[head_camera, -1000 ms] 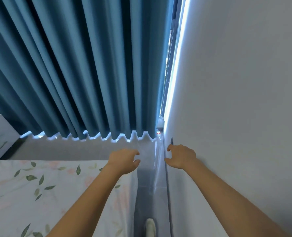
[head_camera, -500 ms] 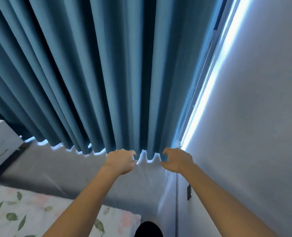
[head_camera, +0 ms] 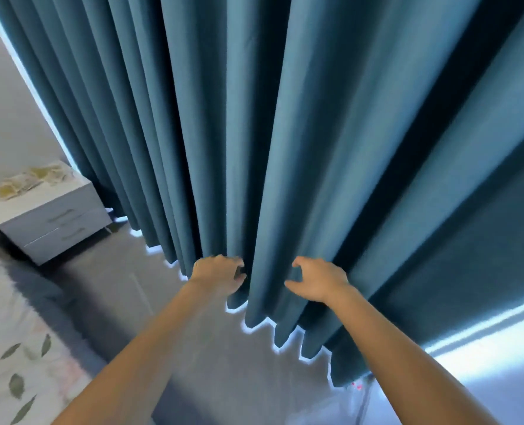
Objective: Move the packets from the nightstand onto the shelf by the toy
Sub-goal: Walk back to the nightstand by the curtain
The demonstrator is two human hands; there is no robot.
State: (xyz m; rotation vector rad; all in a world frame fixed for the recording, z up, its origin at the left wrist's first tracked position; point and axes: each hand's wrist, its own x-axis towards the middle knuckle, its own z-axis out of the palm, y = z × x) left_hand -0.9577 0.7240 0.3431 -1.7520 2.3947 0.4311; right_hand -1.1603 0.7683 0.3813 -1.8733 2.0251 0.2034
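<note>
Packets (head_camera: 29, 182), pale and yellowish, lie on the nightstand (head_camera: 44, 214), well left of and beyond both hands, which hang before the curtain (head_camera: 285, 148). Left hand (head_camera: 217, 276), fingers loosely curled on nothing, is nearer; right hand (head_camera: 317, 282) likewise empty.

Teal pleated curtain (head_camera: 285, 133), grey floor (head_camera: 107, 289), light beneath hem.

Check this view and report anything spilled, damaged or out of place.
Nothing stands out. The packets lie loosely scattered on the nightstand, the curtain hangs in even folds, and the left hand and right hand are empty.
</note>
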